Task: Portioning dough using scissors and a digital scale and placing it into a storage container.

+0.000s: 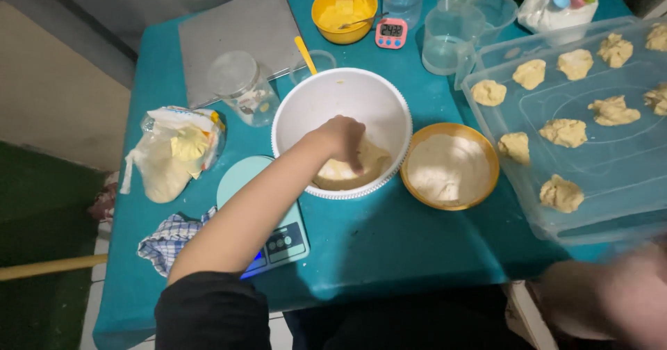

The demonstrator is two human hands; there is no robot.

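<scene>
Left hand (342, 139) pinching dough (347, 169) in one white bowl (292, 124), right hand (611, 298) blurred — grip unclear, nine dough lumps (561, 193) on tray (611, 162).

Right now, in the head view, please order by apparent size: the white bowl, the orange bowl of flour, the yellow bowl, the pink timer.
1. white bowl
2. orange bowl of flour
3. yellow bowl, though it sits farther from the camera
4. pink timer
</scene>
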